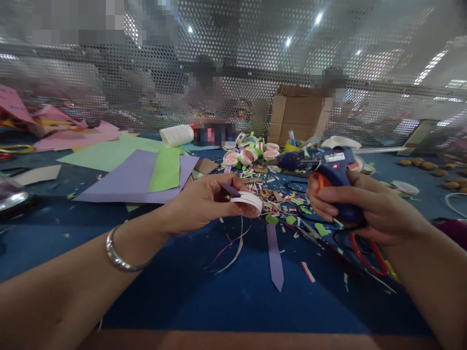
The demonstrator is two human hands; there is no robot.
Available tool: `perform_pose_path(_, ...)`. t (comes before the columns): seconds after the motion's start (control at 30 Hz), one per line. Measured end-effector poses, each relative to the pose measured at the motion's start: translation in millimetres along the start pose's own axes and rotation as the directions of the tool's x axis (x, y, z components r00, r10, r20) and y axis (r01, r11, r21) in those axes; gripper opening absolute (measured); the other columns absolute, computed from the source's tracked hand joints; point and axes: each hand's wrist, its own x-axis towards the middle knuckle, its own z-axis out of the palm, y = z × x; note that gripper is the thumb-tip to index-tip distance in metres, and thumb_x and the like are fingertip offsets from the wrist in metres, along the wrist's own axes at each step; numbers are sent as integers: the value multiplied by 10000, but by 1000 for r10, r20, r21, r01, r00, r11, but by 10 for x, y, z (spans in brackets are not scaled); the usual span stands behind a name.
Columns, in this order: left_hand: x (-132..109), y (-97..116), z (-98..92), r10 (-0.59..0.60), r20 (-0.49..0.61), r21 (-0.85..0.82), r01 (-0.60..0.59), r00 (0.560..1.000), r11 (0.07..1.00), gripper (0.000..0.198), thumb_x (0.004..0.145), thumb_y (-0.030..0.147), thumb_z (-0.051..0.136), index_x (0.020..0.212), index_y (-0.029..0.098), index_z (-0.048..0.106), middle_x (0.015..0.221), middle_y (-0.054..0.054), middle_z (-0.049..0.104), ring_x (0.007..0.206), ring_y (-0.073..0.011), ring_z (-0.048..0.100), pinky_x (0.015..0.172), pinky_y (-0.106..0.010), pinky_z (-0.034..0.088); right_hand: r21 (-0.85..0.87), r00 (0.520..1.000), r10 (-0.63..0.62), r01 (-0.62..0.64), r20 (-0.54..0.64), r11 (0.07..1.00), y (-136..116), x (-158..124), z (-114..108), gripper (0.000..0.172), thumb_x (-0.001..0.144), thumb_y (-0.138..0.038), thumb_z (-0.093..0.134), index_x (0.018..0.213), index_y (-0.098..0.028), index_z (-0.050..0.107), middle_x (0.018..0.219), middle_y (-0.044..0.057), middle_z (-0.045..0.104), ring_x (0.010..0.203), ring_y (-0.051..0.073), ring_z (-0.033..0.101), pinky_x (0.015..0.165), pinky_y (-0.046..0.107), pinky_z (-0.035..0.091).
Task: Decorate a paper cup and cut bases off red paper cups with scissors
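Left hand [204, 199]: grasps a white round piece [251, 200] above the table's near half, purple paper [229, 190] at its rim.
Right hand [375, 201]: grips a blue glue gun [337, 167], nozzle pointing left, apart from the white piece.
Purple strip [275, 255]: flat, between the hands, pointed end toward the table's [164, 301] near edge.
Scissors [382, 265]: red-handled, below the right hand.
Purple sheet [116, 180]: left part of the table, light-green strip [165, 170] on top.
Cardboard box [301, 114]: toward the far edge.
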Motion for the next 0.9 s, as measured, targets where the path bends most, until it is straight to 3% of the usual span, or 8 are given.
perform_pose_path(0.17,-8,8,-32,6,-39,23,-5,999,1000,201,776,227,815,890,173,658,898,-22,791,879,-165,742,826,-282,543,-359,995,21,-55,-99,932,38,-28,44,436,823,-489,727,557,-200,536,546,-22,523,501,113,442,488,266,349)
perform_pose_path(0.37,-8,-12,-52,20,-54,48,-18,998,999,169,802,209,785,906,164,659,888,-22,783,889,-160,742,825,-270,547,-506,988,-127,67,-86,860,-3,-24,73,380,791,-447,710,545,-226,522,534,-38,532,485,125,460,521,268,447)
perform_pose_path(0.5,-7,-10,-61,32,-93,77,-25,995,997,190,786,205,794,909,168,653,863,-3,756,853,-152,725,789,-264,543,-589,975,-208,125,-75,798,14,-21,66,217,791,-445,693,719,-246,647,650,-10,621,633,200,577,663,338,526)
perform_pose_path(0.63,-13,8,-54,51,-118,139,-35,992,990,208,768,216,806,902,162,657,830,9,708,814,-143,702,758,-257,534,-653,973,-227,141,-49,744,18,-26,57,300,819,-452,633,1013,-243,726,890,48,732,884,295,658,818,418,536)
perform_pose_path(0.9,-6,-20,-68,24,-124,185,0,992,983,268,763,319,812,926,181,650,877,-24,743,848,-179,700,753,-295,524,-676,969,-247,169,-20,718,35,-20,58,314,839,-413,606,1056,-247,761,956,44,759,897,296,673,831,411,536)
